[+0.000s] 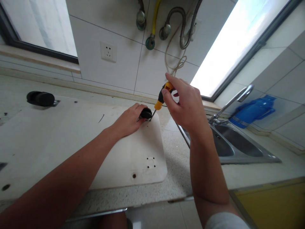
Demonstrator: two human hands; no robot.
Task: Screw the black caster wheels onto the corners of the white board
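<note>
A white board with rounded corners lies flat on the counter. At its far right corner my left hand is closed around a black caster wheel. My right hand grips the yellow and black handle of a screwdriver, which leans up to the right. Its metal tip reaches the board right beside the caster; the screw head there is too small to make out. Another black caster stands on the board's far left part. Several small holes mark the near right corner.
To the right, a steel double sink with a faucet is set into the counter. A blue thermos jug is behind it. Pipes, a yellow hose and a wall socket are on the tiled wall.
</note>
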